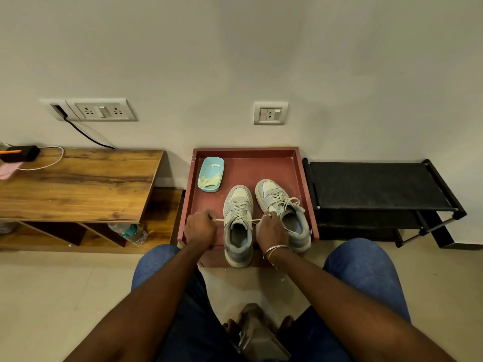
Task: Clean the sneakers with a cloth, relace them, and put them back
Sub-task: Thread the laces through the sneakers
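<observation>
Two pale grey-blue sneakers stand toes-away on a red tray (277, 165). The left sneaker (238, 226) overhangs the tray's near edge, and its white lace (239, 205) is stretched sideways across the top eyelets. My left hand (200, 227) grips one lace end to the left of the shoe. My right hand (271, 229) pinches the other end to the right, partly covering the right sneaker (279, 202), which is laced. A light blue dish (211, 173) with a yellowish cloth (209, 180) in it lies at the tray's back left.
A wooden table (78, 184) with a cable and charger stands left of the tray, a plastic bottle (130, 232) under it. A black shoe rack (379, 189) stands to the right. Wall sockets are above. My knees in blue jeans frame the tiled floor.
</observation>
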